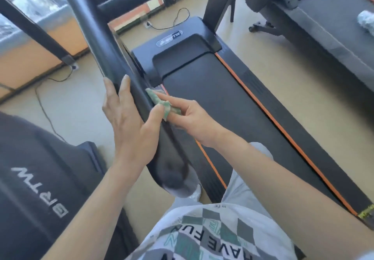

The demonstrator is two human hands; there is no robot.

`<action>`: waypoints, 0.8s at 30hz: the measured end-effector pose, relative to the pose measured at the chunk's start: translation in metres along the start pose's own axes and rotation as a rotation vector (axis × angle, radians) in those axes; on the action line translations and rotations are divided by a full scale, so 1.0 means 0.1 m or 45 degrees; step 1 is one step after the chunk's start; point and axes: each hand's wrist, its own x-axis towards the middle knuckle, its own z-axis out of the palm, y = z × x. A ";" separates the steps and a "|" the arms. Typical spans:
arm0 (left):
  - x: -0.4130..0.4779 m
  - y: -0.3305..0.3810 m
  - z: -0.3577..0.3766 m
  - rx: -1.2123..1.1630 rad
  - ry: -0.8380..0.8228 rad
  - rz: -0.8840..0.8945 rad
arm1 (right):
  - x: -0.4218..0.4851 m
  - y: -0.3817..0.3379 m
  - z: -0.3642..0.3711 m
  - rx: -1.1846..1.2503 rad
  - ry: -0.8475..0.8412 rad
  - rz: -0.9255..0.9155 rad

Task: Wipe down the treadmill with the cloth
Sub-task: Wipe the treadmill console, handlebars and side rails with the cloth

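The cloth (154,96) is soft, crumpled fabric; the treadmill's handrail (97,36) looks smooth, faintly glossy. Its belt (202,97) is matt.

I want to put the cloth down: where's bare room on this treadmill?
The black running belt is bare between its orange stripes, beyond the right hand. Crowded: the dark handrail, where the left hand and green cloth sit.
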 end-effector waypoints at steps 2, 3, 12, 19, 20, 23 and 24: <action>-0.03 0.01 0.02 0.116 0.027 -0.025 | -0.02 0.10 -0.07 0.057 -0.040 0.073; -0.06 0.01 0.02 0.167 0.044 -0.042 | -0.07 0.16 -0.09 0.072 -0.067 0.111; -0.17 0.28 0.03 0.342 0.197 -0.475 | -0.83 0.26 -0.36 0.069 -0.243 0.567; -0.16 0.32 -0.01 0.252 0.231 -0.538 | -0.69 -0.21 -0.21 -0.082 -0.147 0.556; -0.16 0.33 -0.02 0.239 0.231 -0.551 | -0.61 -0.26 -0.18 -0.098 -0.127 0.545; -0.15 0.34 -0.03 0.204 0.237 -0.574 | -0.32 -0.38 -0.11 -0.125 -0.093 0.504; -0.14 0.35 -0.03 0.196 0.236 -0.575 | -0.22 -0.41 -0.09 -0.133 -0.087 0.495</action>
